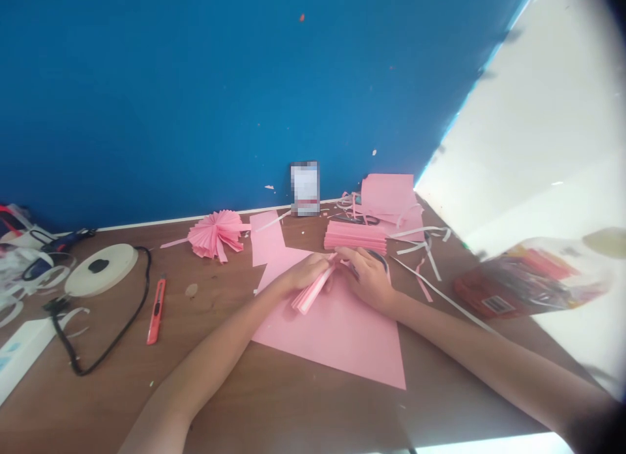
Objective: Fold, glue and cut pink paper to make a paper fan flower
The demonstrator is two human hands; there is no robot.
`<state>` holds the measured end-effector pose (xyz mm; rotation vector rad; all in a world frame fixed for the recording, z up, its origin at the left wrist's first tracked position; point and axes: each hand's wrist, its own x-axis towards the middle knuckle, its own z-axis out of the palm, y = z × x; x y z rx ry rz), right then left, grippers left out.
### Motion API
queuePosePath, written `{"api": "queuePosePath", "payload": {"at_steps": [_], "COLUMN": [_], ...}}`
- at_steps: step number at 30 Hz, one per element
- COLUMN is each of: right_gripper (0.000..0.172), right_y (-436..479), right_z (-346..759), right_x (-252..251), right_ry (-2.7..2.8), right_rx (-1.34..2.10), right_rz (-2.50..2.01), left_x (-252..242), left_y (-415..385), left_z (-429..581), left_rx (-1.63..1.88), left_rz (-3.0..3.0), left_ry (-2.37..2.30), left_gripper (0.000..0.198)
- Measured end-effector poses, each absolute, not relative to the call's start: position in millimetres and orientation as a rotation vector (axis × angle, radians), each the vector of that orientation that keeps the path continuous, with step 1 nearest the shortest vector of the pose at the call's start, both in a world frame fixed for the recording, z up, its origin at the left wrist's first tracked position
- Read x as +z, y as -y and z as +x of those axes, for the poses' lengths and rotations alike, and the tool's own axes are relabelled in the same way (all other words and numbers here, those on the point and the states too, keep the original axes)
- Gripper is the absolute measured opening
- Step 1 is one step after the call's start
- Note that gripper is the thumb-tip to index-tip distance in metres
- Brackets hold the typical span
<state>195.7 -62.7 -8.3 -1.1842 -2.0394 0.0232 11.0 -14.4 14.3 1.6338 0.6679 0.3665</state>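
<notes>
In the head view, a narrow pleated strip of pink paper (312, 293) was held by the left hand (311, 271) over a flat pink paper sheet (337, 343) on the brown wooden bench (220, 389); its far end was met by the right hand's (366, 276) bent fingers, their grip unclear. One round pink pleated-paper rosette (215, 235) was already fanned out; a pink accordion-folded paper stack (355, 236) was left unspread.

Two pleated papers (313, 293) (355, 237), one rosette (214, 235)

held fan (310, 297): matt paper | cutter (156, 314), its 9 o'clock: plastic | bag (533, 281), fan's 3 o'clock: glossy plastic | worktop (239, 408): wood
</notes>
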Motion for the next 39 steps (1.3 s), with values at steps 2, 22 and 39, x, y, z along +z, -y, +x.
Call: {"api": "queuePosePath", "payload": {"at_steps": [2,22,39], "right_gripper": [0.041,0.034,0.049], "right_y": [62.2,64.6,60.6], "right_z": [195.1,192.8,193.6], "right_x": [-8.3,-5.4,-8.3], "right_ry": [2.060,2.046,2.191], "right_rx": [0.007,-0.062,-0.072], "right_rz": [-1.157,-1.111,-1.043], "left_x": [13.4,12.9,9.6], "left_y": [15.1,17.1,15.3], "left_z": [10.3,10.6,9.5], "left_rx": [0.350,0.482,0.400], "left_rz": [1.633,1.623,1.705], "left_ry": [-0.660,-0.656,-0.630], "left_gripper": [0.052,0.042,0.046]}}
